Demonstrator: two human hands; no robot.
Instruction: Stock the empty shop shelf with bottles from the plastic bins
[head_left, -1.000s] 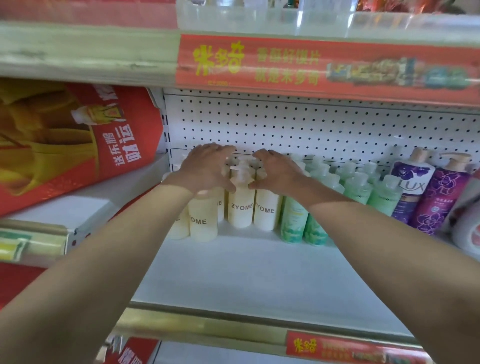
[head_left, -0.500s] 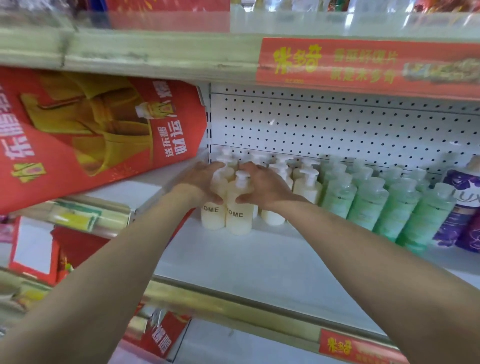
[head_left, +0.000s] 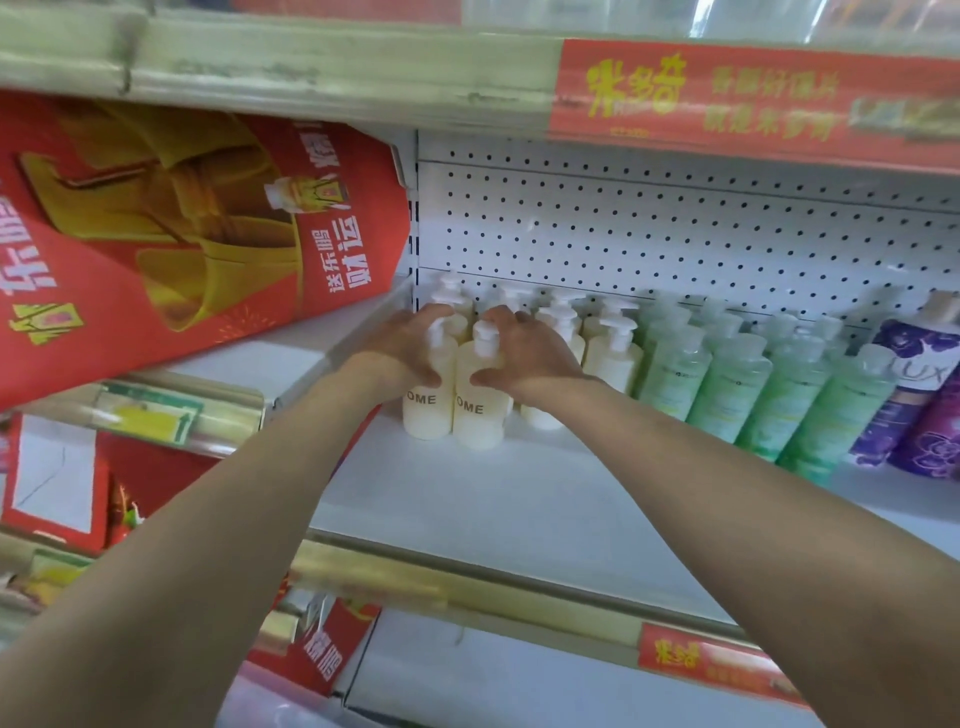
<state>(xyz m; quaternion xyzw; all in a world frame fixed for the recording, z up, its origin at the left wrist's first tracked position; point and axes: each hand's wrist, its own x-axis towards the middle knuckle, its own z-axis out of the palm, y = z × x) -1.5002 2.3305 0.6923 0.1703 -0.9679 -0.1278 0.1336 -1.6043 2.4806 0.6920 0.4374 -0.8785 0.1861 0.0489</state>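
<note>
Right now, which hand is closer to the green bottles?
Right hand. It holds the right cream bottle, left of the green bottles; the left hand holds the left cream bottle, farther away.

Stretched well forward, left hand (head_left: 400, 351) grips left bottle (head_left: 427, 413), right hand (head_left: 527, 353) grips right bottle (head_left: 477, 421) (knuckles nearly touching).

**What the shelf view keeps back**

The left grip (head_left: 400, 353) and right grip (head_left: 524, 353) cover the shoulders of the two front cream plastic pump bottles (head_left: 428, 410), so each label shows only "OME". Print on the pale green translucent bottles (head_left: 737, 384) is too small to read. The right edge cuts off the purple flowered bottle (head_left: 914, 374). Lettering on the red shelf-edge strip (head_left: 753, 98) is blurred.
</note>
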